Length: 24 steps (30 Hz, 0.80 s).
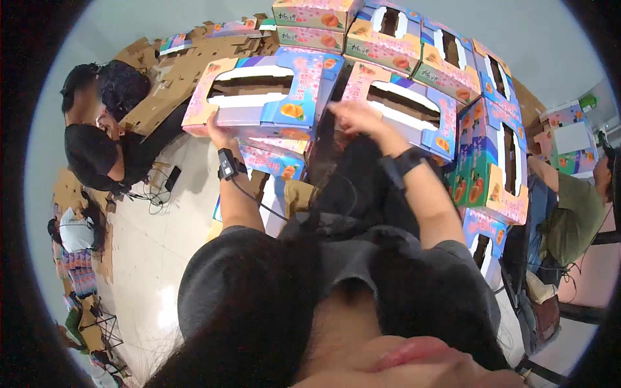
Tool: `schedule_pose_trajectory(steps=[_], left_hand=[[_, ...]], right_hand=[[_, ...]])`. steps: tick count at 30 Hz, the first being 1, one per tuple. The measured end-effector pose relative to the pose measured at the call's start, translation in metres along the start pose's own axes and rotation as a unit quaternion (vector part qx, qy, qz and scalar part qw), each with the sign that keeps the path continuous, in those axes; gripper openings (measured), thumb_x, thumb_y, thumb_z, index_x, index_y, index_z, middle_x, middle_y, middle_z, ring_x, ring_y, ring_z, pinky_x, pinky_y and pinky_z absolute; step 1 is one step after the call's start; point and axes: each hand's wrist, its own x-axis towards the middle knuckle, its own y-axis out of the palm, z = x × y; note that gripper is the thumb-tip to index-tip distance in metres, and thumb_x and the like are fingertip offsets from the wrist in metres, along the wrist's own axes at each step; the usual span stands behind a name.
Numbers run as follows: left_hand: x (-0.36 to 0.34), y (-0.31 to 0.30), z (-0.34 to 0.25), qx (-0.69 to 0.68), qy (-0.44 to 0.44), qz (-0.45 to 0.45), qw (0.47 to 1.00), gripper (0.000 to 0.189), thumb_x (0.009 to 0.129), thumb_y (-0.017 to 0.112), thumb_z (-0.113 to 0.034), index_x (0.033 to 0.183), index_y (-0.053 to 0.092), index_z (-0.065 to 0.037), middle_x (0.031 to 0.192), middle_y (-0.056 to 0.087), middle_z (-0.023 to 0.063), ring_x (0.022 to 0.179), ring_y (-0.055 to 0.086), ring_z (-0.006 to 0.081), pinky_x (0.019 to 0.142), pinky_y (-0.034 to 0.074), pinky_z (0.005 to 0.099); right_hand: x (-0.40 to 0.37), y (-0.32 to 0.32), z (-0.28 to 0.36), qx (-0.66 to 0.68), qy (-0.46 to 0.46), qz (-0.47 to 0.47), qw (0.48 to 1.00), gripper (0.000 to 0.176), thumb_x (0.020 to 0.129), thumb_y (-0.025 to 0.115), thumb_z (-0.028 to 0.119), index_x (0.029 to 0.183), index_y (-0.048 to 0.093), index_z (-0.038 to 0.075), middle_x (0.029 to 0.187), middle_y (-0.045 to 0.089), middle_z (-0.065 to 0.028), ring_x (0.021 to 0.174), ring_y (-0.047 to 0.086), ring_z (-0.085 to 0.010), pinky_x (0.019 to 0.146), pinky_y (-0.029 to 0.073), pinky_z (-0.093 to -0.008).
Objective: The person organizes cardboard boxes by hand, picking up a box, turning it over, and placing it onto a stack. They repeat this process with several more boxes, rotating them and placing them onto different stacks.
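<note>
A colourful cardboard fruit box (pixel 275 113) with printed peaches and a large cut-out window stands in front of me on the left. My left hand (pixel 221 132) is closed on its near lower edge, thumb up against the front face. My right hand (pixel 362 118) is off the box's right side, fingers partly stretched out and pointing left, with nothing seen in them. Just beyond that hand lies a similar fruit box (pixel 446 123), its window edged in white. Below the held box, more printed boxes (pixel 262 155) are stacked, partly covered by my left forearm.
Stacked fruit boxes (pixel 381 45) rise at the back, and another stack (pixel 495 155) stands close on my right. Flat brown cardboard (pixel 187 71) is piled at the back left. A person (pixel 90 142) sits at left; another person (pixel 569 213) is at right. Cables (pixel 155 194) lie on the floor.
</note>
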Motion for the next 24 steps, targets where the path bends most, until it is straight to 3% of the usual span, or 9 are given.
schedule_pose_trajectory(steps=[1, 3, 6, 9, 12, 15, 18, 21, 24], left_hand=[[-0.004, 0.003, -0.002, -0.001, 0.010, -0.006, 1.000, 0.039, 0.079, 0.061, -0.039, 0.107, 0.062, -0.011, 0.104, 0.064, 0.0059, 0.096, 0.059, 0.0217, 0.079, 0.046, 0.0362], [-0.027, 0.007, -0.007, 0.011, 0.049, -0.047, 0.998, 0.044, 0.081, 0.058, -0.040, 0.113, 0.059, -0.010, 0.108, 0.062, 0.0074, 0.100, 0.058, 0.0231, 0.082, 0.046, 0.0384], [-0.063, -0.005, -0.018, -0.022, 0.094, -0.018, 0.995, 0.052, 0.082, 0.054, -0.042, 0.122, 0.053, -0.008, 0.115, 0.059, 0.0099, 0.106, 0.057, 0.0252, 0.087, 0.045, 0.0417], [-0.087, -0.002, -0.029, -0.031, 0.124, 0.003, 0.992, 0.061, 0.082, 0.049, -0.045, 0.128, 0.048, -0.006, 0.122, 0.055, 0.0124, 0.111, 0.054, 0.0285, 0.091, 0.044, 0.0443], [-0.101, 0.003, -0.042, -0.032, 0.148, 0.013, 0.988, 0.066, 0.080, 0.047, -0.048, 0.131, 0.046, -0.005, 0.124, 0.053, 0.0139, 0.113, 0.053, 0.0313, 0.092, 0.044, 0.0462], [-0.103, 0.002, -0.045, -0.072, 0.144, 0.069, 0.985, 0.067, 0.079, 0.047, -0.049, 0.129, 0.047, -0.004, 0.122, 0.054, 0.0144, 0.111, 0.054, 0.0319, 0.090, 0.045, 0.0468], [-0.104, -0.003, -0.043, -0.104, 0.123, 0.119, 0.980, 0.067, 0.078, 0.047, -0.050, 0.127, 0.047, -0.003, 0.119, 0.054, 0.0154, 0.109, 0.055, 0.0320, 0.088, 0.046, 0.0464], [-0.121, 0.012, -0.052, -0.108, 0.137, 0.100, 0.980, 0.069, 0.077, 0.046, -0.051, 0.126, 0.047, -0.002, 0.117, 0.054, 0.0158, 0.108, 0.054, 0.0313, 0.087, 0.046, 0.0453], [-0.133, 0.024, -0.066, -0.095, 0.148, 0.118, 0.977, 0.074, 0.075, 0.047, -0.053, 0.129, 0.045, -0.002, 0.122, 0.052, 0.0168, 0.110, 0.053, 0.0318, 0.089, 0.044, 0.0454]], right_hand=[[0.006, 0.032, 0.009, 0.120, 0.255, -0.037, 0.959, 0.080, 0.081, 0.061, 0.058, 0.131, 0.045, -0.002, 0.113, 0.061, -0.0194, 0.088, 0.061, -0.0288, 0.075, 0.051, -0.0384], [-0.001, 0.053, 0.030, 0.145, 0.211, 0.002, 0.967, 0.092, 0.076, 0.062, 0.065, 0.129, 0.043, -0.008, 0.112, 0.059, -0.0185, 0.089, 0.061, -0.0263, 0.071, 0.051, -0.0360], [-0.004, 0.080, 0.031, 0.271, 0.243, -0.033, 0.931, 0.081, 0.078, 0.064, 0.059, 0.128, 0.047, -0.003, 0.113, 0.058, -0.0176, 0.099, 0.058, -0.0239, 0.073, 0.051, -0.0357], [-0.017, 0.059, 0.060, 0.320, 0.247, 0.062, 0.912, 0.079, 0.080, 0.068, 0.052, 0.131, 0.043, -0.003, 0.125, 0.050, -0.0198, 0.114, 0.050, -0.0257, 0.087, 0.047, -0.0368], [-0.033, 0.055, 0.080, 0.367, 0.138, 0.012, 0.920, 0.089, 0.080, 0.070, 0.045, 0.141, 0.029, -0.004, 0.133, 0.044, -0.0205, 0.117, 0.047, -0.0260, 0.097, 0.040, -0.0355], [-0.024, 0.064, 0.050, 0.395, 0.067, -0.042, 0.915, 0.101, 0.080, 0.070, 0.043, 0.147, 0.009, -0.002, 0.139, 0.038, -0.0199, 0.121, 0.044, -0.0238, 0.102, 0.034, -0.0341], [-0.031, 0.032, 0.049, 0.442, 0.012, -0.069, 0.894, 0.094, 0.083, 0.067, 0.037, 0.150, 0.004, 0.015, 0.139, 0.039, -0.0143, 0.123, 0.044, -0.0245, 0.093, 0.043, -0.0403], [-0.057, -0.008, 0.075, 0.448, -0.105, -0.147, 0.876, 0.096, 0.080, 0.066, 0.050, 0.150, 0.005, 0.026, 0.143, 0.034, -0.0144, 0.127, 0.040, -0.0301, 0.099, 0.040, -0.0446], [-0.098, -0.051, 0.116, 0.485, -0.049, -0.220, 0.845, 0.090, 0.081, 0.060, 0.057, 0.149, 0.015, 0.019, 0.142, 0.037, -0.0141, 0.128, 0.041, -0.0283, 0.100, 0.039, -0.0452]])
